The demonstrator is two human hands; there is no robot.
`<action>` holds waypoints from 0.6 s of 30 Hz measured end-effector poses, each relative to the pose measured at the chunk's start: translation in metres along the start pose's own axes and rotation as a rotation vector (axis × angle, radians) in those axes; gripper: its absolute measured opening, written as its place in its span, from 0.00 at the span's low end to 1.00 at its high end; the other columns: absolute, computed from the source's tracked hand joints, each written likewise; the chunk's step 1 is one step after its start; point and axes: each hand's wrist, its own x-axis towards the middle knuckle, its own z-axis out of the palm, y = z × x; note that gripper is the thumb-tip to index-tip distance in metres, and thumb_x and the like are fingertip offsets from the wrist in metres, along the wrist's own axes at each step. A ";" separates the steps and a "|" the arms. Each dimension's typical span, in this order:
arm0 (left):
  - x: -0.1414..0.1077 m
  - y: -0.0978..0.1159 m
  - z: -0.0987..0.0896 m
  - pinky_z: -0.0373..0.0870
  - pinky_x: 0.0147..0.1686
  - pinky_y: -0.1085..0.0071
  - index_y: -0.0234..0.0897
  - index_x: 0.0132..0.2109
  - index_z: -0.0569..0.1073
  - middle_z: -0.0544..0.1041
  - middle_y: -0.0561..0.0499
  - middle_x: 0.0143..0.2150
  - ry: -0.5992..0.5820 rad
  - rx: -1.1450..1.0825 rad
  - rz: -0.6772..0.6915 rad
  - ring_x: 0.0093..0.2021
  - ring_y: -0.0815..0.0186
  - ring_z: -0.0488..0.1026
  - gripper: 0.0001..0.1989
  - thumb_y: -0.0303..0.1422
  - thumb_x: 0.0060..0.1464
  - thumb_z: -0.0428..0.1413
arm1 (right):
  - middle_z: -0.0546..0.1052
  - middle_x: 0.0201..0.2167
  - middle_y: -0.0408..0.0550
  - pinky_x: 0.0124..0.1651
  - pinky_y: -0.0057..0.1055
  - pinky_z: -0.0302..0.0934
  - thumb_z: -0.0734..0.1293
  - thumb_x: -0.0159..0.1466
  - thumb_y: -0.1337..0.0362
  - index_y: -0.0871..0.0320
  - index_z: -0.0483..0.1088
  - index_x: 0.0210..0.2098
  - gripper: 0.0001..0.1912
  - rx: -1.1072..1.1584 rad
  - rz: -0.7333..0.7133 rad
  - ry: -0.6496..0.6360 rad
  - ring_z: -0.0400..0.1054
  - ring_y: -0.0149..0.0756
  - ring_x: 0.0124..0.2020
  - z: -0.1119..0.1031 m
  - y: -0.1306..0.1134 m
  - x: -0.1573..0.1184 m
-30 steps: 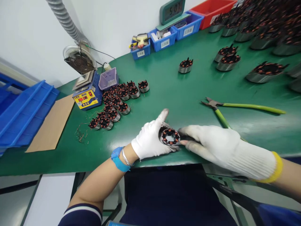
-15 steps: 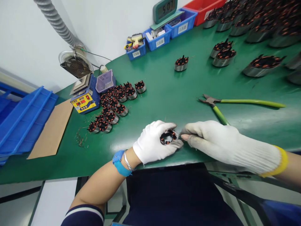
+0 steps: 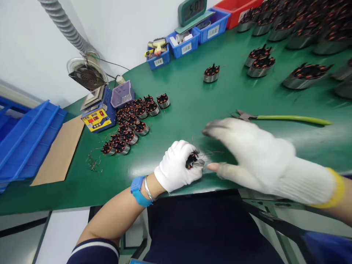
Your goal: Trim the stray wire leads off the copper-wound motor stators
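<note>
My gloved left hand (image 3: 178,165) is wrapped round a motor stator (image 3: 191,160) near the front edge of the green table. Thin copper wire ends (image 3: 213,152) stick out from the stator to the right. Just right of it, my gloved right hand (image 3: 247,157) is spread, thumb and fingers wide apart, holding nothing; it is slightly blurred. A bare thumb tip pokes out of that glove. Behind the right hand lie cutting pliers (image 3: 291,117) with green handles, one handle hidden by the hand.
Several wound stators (image 3: 129,126) stand in rows at left, beside a blue-and-yellow device (image 3: 97,119) and a purple tray (image 3: 122,94). More stators (image 3: 261,67) crowd the far right. Blue bins (image 3: 184,46) and a clock (image 3: 191,11) line the wall. Wire scraps (image 3: 93,163) lie at left.
My right hand has opened from a pinch by the stator and moved up and slightly right, covering one plier handle. My left fingers have closed further round the stator, and its wire ends now show.
</note>
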 end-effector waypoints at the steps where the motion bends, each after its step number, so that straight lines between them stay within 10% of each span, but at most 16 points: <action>1: 0.000 0.001 0.001 0.75 0.44 0.58 0.40 0.41 0.70 0.77 0.46 0.39 0.000 0.011 0.000 0.41 0.56 0.74 0.09 0.36 0.53 0.55 | 0.80 0.46 0.60 0.49 0.46 0.65 0.58 0.69 0.44 0.59 0.76 0.49 0.28 0.012 -0.001 -0.078 0.74 0.52 0.47 0.005 -0.004 0.001; 5: -0.001 0.004 0.001 0.75 0.44 0.59 0.41 0.41 0.70 0.76 0.46 0.39 -0.016 0.053 -0.022 0.42 0.57 0.74 0.08 0.37 0.54 0.55 | 0.76 0.27 0.48 0.31 0.33 0.54 0.56 0.69 0.52 0.55 0.71 0.28 0.21 0.138 0.289 -0.403 0.68 0.38 0.29 0.016 -0.015 0.004; 18: -0.004 0.004 0.002 0.72 0.38 0.62 0.39 0.40 0.75 0.78 0.44 0.43 -0.091 0.172 0.092 0.39 0.58 0.71 0.07 0.37 0.59 0.55 | 0.71 0.19 0.44 0.23 0.31 0.49 0.60 0.65 0.49 0.54 0.66 0.22 0.20 0.292 0.658 -0.631 0.59 0.32 0.19 -0.007 -0.001 0.011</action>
